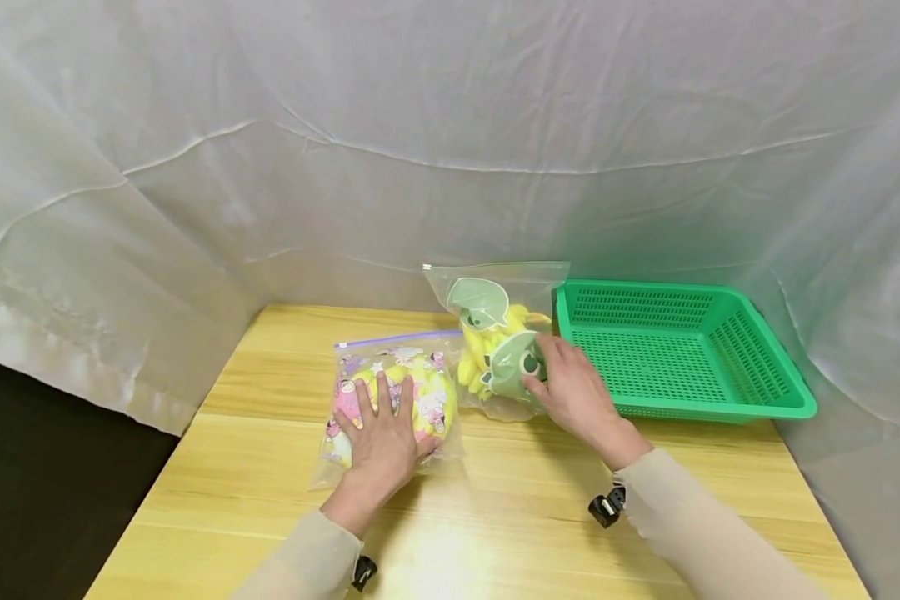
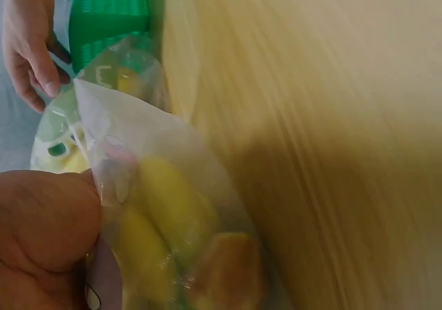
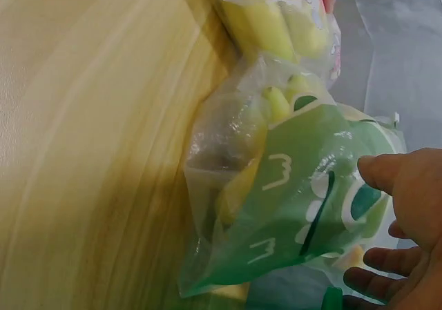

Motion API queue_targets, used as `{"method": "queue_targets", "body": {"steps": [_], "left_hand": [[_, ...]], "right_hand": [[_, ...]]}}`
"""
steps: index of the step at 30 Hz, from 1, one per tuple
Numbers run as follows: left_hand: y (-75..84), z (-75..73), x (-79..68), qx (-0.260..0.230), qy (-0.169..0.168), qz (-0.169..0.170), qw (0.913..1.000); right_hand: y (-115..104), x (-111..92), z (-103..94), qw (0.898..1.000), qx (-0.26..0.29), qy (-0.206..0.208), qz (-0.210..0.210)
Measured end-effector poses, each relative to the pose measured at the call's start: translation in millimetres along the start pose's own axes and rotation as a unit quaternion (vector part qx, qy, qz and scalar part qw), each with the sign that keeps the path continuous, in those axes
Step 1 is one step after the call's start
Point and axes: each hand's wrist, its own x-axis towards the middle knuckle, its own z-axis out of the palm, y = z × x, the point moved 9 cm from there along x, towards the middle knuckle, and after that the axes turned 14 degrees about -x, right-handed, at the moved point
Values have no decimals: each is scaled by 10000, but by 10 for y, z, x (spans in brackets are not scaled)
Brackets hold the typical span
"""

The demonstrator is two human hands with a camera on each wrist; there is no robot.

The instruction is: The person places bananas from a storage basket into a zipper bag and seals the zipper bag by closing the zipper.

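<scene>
My left hand (image 1: 381, 437) lies with fingers spread on a clear zip bag (image 1: 439, 390) that has a purple zip and a pink and white cartoon print. Yellow bananas (image 2: 169, 203) show through its plastic in the left wrist view. To its right, a second zip bag (image 1: 506, 367) with green cartoon faces also has yellow bananas (image 3: 238, 189) inside and leans against the back. My right hand (image 1: 576, 392) is at the right side of this bag, thumb and fingers apart and loosely bent, fingertips right at the green print.
A green perforated plastic basket (image 1: 645, 358) stands at the back right, beside the green-print bag. Pale cloth (image 1: 495, 108) hangs behind and along the sides of the wooden table (image 1: 255, 500). Past the table's left edge is a dark area.
</scene>
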Motion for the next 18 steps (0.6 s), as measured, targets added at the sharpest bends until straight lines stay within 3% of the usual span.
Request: {"method": "queue_targets", "body": {"steps": [9, 18], "left_hand": [[-325, -133, 140, -153, 74, 366, 9992], [-619, -277, 549, -288, -30, 555, 9980]], "right_hand": [[-172, -65, 97, 9982, -451, 156, -359], [-202, -63, 109, 9984, -444, 216, -279]]}}
